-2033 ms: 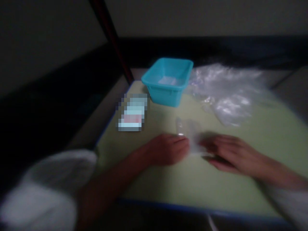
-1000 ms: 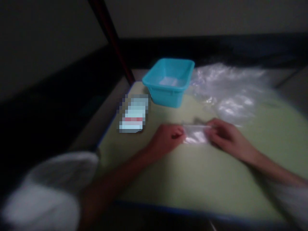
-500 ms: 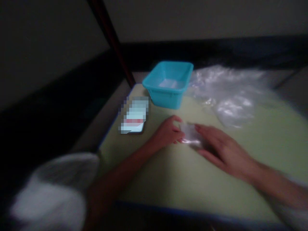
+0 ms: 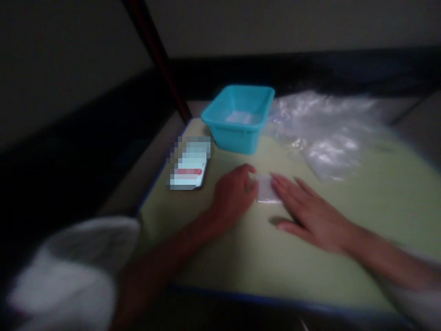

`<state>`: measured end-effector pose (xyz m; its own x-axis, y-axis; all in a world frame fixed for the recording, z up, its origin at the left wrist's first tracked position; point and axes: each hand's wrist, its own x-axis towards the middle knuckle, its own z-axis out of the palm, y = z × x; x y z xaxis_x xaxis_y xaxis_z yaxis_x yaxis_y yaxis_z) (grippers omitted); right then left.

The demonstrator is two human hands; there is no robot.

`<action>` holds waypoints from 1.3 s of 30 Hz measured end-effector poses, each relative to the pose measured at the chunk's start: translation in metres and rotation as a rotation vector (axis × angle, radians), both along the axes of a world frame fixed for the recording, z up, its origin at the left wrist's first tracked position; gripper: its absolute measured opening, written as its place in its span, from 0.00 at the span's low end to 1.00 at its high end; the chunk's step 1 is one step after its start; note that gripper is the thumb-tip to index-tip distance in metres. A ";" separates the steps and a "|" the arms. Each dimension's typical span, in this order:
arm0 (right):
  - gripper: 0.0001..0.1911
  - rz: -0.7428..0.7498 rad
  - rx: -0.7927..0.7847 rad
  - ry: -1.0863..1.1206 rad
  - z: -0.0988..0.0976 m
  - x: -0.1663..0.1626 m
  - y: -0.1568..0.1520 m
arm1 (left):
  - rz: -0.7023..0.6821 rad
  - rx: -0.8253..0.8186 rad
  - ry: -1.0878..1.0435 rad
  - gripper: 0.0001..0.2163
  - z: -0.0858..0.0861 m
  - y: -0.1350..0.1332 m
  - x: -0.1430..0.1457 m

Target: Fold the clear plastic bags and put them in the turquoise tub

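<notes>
A small clear plastic bag (image 4: 266,189), folded flat, lies on the pale green mat (image 4: 241,248). My left hand (image 4: 233,195) rests at the bag's left edge with its fingers curled against it. My right hand (image 4: 306,211) lies flat, fingers stretched out, its fingertips on the bag's right part. The picture is dim and soft, so the grip of the left fingers is not clear.
A turquoise plastic tub (image 4: 238,117) stands behind the hands with something white inside. A heap of clear plastic bags (image 4: 324,133) lies to its right. A pixelated card or phone (image 4: 189,163) sits at the mat's left edge. A dark pole (image 4: 156,55) rises behind.
The small bag was held up between both hands a second ago. Now it is folded smaller and lies on the mat, with my right hand pressed flat on it.
</notes>
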<state>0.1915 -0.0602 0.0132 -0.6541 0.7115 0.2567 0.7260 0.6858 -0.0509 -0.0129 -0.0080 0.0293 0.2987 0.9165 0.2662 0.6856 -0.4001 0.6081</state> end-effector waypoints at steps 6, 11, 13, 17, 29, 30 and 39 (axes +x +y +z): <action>0.43 -0.020 0.009 0.029 0.001 -0.003 0.001 | -0.365 0.274 0.280 0.22 -0.005 -0.024 0.004; 0.43 -0.030 0.023 -0.031 -0.002 -0.003 0.001 | -0.407 0.178 0.460 0.25 -0.012 -0.026 0.003; 0.43 -0.035 0.031 -0.049 -0.003 -0.003 0.001 | -0.408 0.154 0.492 0.26 -0.014 -0.026 0.003; 0.42 -0.037 0.026 -0.065 -0.003 -0.003 0.000 | -0.409 0.133 0.532 0.28 -0.012 -0.025 0.002; 0.43 -0.019 -0.014 -0.041 -0.001 0.003 0.001 | -0.469 0.112 0.576 0.30 -0.007 -0.021 -0.009; 0.43 -0.018 -0.023 -0.030 -0.001 0.003 0.001 | -0.475 0.119 0.560 0.30 -0.008 -0.020 -0.010; 0.22 0.037 -0.112 0.217 0.014 0.018 0.013 | -0.493 0.149 0.403 0.31 -0.014 -0.013 -0.015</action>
<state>0.2098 -0.0476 0.0274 -0.6182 0.7203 0.3146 0.6645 0.6927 -0.2804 -0.0277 -0.0214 0.0152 0.7777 0.6083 0.1589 0.5626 -0.7861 0.2558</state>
